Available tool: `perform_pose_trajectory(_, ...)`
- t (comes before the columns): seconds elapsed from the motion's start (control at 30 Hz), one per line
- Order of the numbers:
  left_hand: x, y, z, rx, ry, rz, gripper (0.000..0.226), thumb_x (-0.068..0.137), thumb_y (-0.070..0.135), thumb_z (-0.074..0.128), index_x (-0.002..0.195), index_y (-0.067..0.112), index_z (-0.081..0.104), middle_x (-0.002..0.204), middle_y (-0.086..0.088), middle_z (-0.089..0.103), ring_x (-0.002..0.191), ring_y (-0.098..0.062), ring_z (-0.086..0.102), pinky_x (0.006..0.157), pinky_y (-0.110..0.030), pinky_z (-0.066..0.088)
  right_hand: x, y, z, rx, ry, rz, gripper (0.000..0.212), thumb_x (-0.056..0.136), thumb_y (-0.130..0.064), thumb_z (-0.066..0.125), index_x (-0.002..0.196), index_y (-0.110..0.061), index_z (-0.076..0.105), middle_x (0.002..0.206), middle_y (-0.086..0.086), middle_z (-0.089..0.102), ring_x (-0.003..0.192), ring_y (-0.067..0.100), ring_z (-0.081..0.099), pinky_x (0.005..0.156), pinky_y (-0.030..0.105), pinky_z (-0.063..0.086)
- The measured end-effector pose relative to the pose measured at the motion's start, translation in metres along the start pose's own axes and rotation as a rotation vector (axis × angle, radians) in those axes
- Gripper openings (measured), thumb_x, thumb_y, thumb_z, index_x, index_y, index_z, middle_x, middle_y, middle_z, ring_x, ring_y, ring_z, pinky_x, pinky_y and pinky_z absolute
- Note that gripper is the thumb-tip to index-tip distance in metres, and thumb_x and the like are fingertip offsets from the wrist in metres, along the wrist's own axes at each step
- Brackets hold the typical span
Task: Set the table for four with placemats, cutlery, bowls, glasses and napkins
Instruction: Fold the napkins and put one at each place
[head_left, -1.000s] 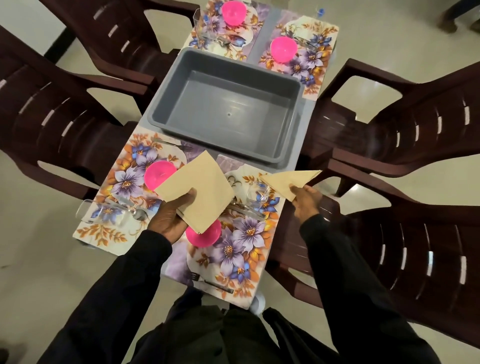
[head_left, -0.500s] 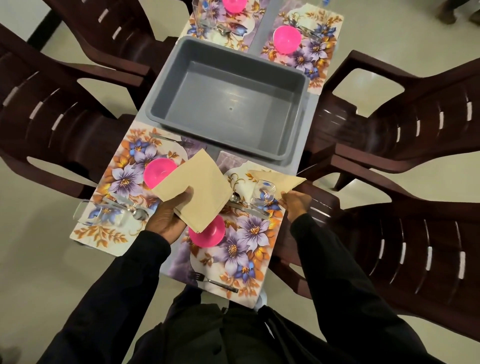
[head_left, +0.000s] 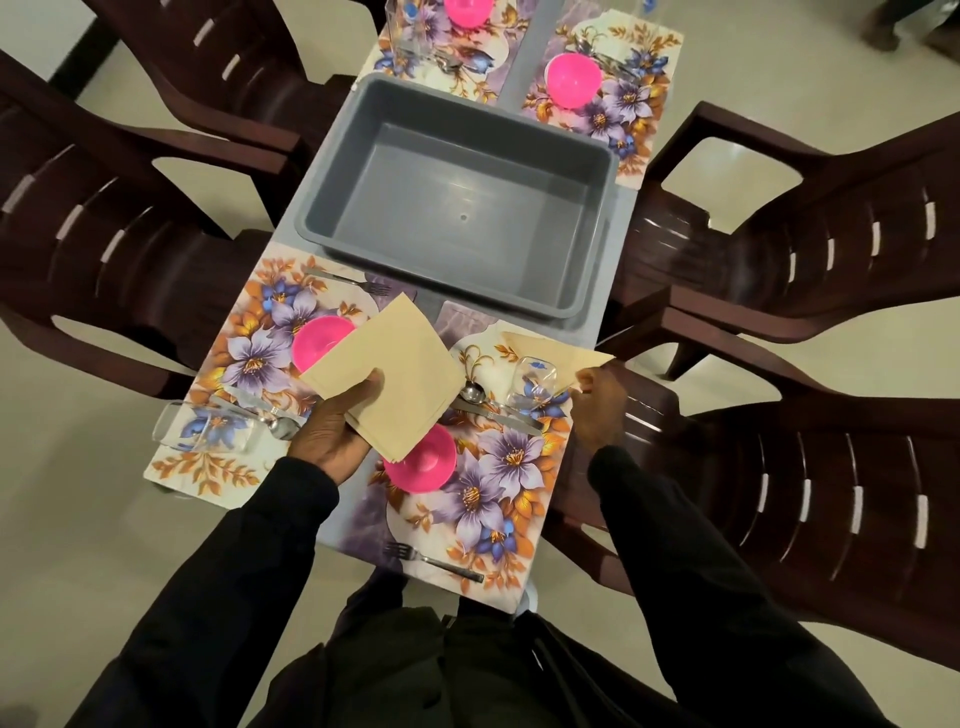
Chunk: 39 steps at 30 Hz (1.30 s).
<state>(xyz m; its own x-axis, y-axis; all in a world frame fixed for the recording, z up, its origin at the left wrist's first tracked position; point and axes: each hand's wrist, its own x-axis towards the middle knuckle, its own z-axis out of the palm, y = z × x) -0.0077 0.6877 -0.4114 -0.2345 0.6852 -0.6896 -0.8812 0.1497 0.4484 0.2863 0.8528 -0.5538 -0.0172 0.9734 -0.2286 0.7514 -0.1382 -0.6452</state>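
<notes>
Floral placemats cover a narrow counter (head_left: 514, 62) seen from above; on the left placemat (head_left: 228, 374) a clear glass (head_left: 202, 428) sits by a spoon (head_left: 280, 426), with a pink bowl (head_left: 319, 345) beyond them. Just right of that bowl the left hand (head_left: 337, 431) grips a stack of beige napkins (head_left: 395, 374), thumb on top, above a second pink bowl (head_left: 423, 465) on the near placemat (head_left: 498, 467), and a grey tub (head_left: 462, 197) sits behind at the counter's middle. Further right, past another spoon (head_left: 470, 392), a knife (head_left: 498, 418) and a second glass (head_left: 532, 384), one folded napkin (head_left: 561, 358) spreads over that placemat's far right corner, its outer tip pinched by the right hand (head_left: 597, 405), beside a dark brown chair (head_left: 831, 249)
</notes>
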Motion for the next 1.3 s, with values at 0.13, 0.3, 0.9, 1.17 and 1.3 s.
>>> perform_pose_trajectory(0.13, -0.002, -0.001, -0.005, 0.011, -0.003, 0.002, 0.04, 0.1, -0.006, 0.049, 0.133, 0.013, 0.061, 0.124, -0.01, 0.072, 0.111, -0.024, 0.071, 0.077, -0.042, 0.062, 0.004, 0.002, 0.003, -0.26, -0.217, -0.302, 0.041, 0.081, -0.005, 0.08, 0.119, -0.004, 0.066, 0.126, 0.016, 0.061, 0.116, 0.031, 0.055, 0.096, 0.035, 0.045)
perform_pose_trajectory(0.3, -0.006, -0.004, -0.014, 0.019, 0.0, 0.015, 0.052, 0.097, -0.006, 0.053, 0.146, 0.01, 0.053, 0.138, -0.014, 0.064, 0.124, -0.029, 0.064, 0.084, -0.047, 0.06, 0.006, -0.008, 0.005, -0.404, -0.233, -0.389, 0.053, 0.069, -0.01, 0.091, 0.115, 0.004, 0.067, 0.122, 0.024, 0.062, 0.108, 0.041, 0.057, 0.089, 0.044, 0.051)
perform_pose_trajectory(0.9, -0.028, 0.004, -0.009, 0.02, -0.076, 0.013, 0.048, 0.098, -0.007, 0.052, 0.143, 0.011, 0.056, 0.137, -0.013, 0.065, 0.123, -0.027, 0.064, 0.085, -0.043, 0.06, -0.037, -0.061, -0.084, -0.167, 0.09, -0.397, 0.016, 0.1, -0.014, 0.061, 0.111, -0.007, 0.069, 0.107, 0.011, 0.07, 0.095, 0.024, 0.065, 0.084, 0.038, 0.057)
perform_pose_trajectory(1.17, -0.054, 0.025, -0.013, 0.038, -0.157, -0.011, 0.039, 0.098, -0.006, 0.053, 0.132, 0.01, 0.062, 0.129, -0.013, 0.07, 0.114, -0.024, 0.07, 0.083, -0.039, 0.061, -0.101, -0.175, -0.103, 0.221, -0.028, -0.417, 0.011, 0.091, -0.015, 0.075, 0.101, -0.014, 0.078, 0.096, -0.007, 0.075, 0.087, 0.003, 0.07, 0.08, 0.014, 0.055)
perform_pose_trajectory(1.3, -0.064, 0.037, -0.02, 0.109, -0.179, -0.009, 0.04, 0.096, -0.004, 0.057, 0.134, 0.008, 0.06, 0.13, -0.013, 0.069, 0.113, -0.024, 0.07, 0.081, -0.035, 0.061, -0.131, -0.209, -0.059, 0.281, -0.228, -0.343, 0.025, 0.088, -0.025, 0.079, 0.109, -0.012, 0.076, 0.1, -0.006, 0.076, 0.089, 0.001, 0.072, 0.081, 0.02, 0.059)
